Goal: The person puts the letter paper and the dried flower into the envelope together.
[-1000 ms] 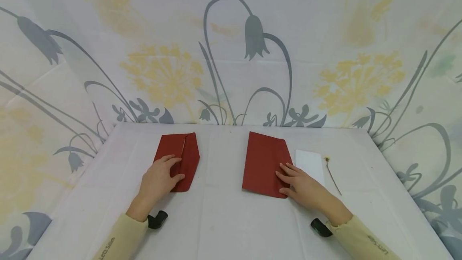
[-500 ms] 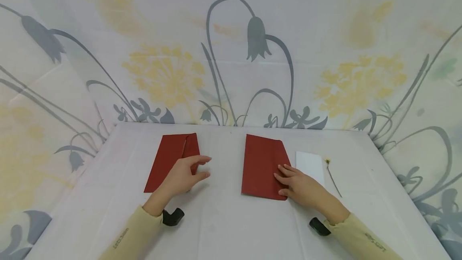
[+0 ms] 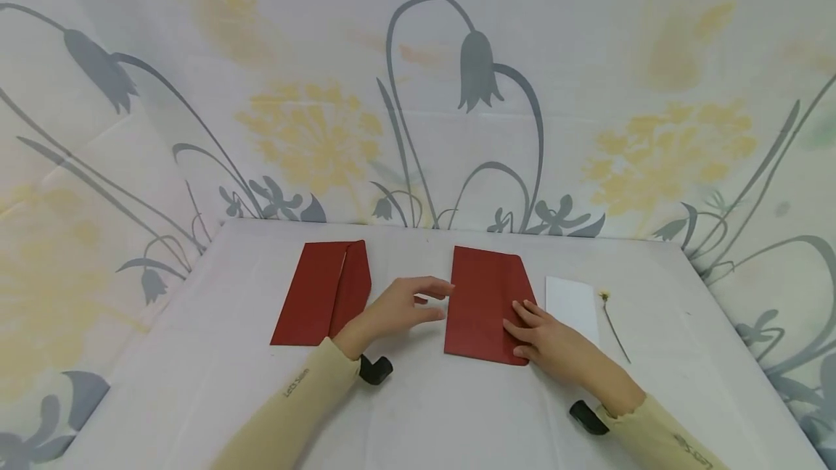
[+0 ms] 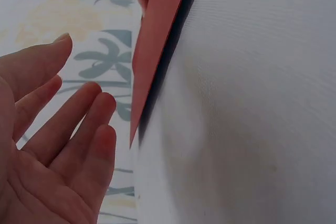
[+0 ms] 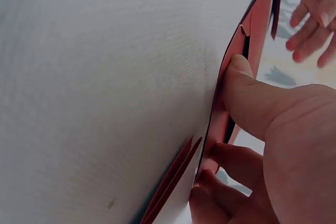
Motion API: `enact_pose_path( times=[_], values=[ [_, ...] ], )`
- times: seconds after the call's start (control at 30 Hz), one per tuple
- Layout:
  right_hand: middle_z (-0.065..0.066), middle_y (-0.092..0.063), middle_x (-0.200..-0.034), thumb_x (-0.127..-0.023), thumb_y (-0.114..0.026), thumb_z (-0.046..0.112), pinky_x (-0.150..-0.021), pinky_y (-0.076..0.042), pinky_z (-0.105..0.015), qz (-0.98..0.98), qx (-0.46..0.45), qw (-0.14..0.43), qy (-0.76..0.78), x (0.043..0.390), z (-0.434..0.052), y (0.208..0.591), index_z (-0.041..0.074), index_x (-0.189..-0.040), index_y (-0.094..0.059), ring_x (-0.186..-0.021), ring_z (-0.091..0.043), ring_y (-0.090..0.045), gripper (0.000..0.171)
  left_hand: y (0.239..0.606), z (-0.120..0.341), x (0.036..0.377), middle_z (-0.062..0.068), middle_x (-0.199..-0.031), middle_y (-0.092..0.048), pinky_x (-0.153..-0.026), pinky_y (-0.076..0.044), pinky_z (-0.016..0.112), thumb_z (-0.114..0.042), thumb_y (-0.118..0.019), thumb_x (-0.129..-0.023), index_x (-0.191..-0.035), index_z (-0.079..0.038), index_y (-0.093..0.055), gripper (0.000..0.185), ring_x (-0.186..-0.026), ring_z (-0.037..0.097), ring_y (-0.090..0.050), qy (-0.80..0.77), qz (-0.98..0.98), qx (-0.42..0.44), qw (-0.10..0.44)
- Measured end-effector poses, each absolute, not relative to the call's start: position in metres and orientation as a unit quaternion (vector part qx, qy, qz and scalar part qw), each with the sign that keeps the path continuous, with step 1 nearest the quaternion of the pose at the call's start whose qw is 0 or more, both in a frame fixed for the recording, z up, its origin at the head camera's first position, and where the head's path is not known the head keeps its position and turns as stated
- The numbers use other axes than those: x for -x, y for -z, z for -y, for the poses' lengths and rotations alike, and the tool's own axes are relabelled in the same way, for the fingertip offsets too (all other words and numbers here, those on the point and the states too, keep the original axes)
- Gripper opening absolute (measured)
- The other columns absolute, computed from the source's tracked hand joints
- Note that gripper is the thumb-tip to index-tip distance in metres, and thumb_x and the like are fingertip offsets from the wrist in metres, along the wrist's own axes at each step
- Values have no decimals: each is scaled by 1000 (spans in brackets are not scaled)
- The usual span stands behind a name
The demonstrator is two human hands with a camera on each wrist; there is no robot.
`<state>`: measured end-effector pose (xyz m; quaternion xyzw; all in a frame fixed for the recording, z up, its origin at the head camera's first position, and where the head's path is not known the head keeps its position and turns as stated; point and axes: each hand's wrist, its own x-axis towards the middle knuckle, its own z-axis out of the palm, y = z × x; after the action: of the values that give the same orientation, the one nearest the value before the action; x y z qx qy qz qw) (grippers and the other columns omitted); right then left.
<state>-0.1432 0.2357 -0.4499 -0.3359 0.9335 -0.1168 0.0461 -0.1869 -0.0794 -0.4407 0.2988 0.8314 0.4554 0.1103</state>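
Beneath your right grip [image 3: 551, 343] lay the right red envelope [image 3: 480, 303], flat on the desk [image 3: 457, 419] just right of centre, its flap [image 3: 512, 278] spread out toward your right. That grip was relaxed, its fingers fanned, thumb and fingertips resting on the flap without curling round it. Your left grip [image 3: 398, 307] hung just beside the envelope's left edge, fingers loosely bent, thumb apart from them, nothing held; the left wrist view showed its fingers clear of the paper. Farther left, well apart, lay the left red envelope [image 3: 310, 296], its flap side also to the right. Just right of the envelope you touched was a white card [image 3: 571, 303], partly hidden by your right grip, then a yellow-headed flower [image 3: 604, 297] on a thin stem. Behind the desk rose a flower-printed cloth [image 3: 326, 35].
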Motion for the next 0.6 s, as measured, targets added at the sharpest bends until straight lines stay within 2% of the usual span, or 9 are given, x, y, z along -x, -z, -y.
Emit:
enact_pose_path(
  times=[0.43,0.6],
  values=[
    [-31,-37,-150,-94,-69,16,-102,-44,-53,-926,350,69,126,147,-235,450,-2,-136,-59,-139,-53,-29,47,445,29,219,-5,-137,-57,-104,-42,27,-25,-75,-91,-136,-17,-61,48,-125,9,-50,-343,-861,-344,154],
    [-32,-39,-149,-93,-69,16,-100,-44,-54,-925,346,77,135,147,-234,449,-2,-135,-60,-139,-53,-30,46,449,12,229,-6,-142,-53,-108,-37,23,-29,-75,-91,-137,-18,-60,49,-134,9,-44,-305,-858,-378,166]
  ],
)
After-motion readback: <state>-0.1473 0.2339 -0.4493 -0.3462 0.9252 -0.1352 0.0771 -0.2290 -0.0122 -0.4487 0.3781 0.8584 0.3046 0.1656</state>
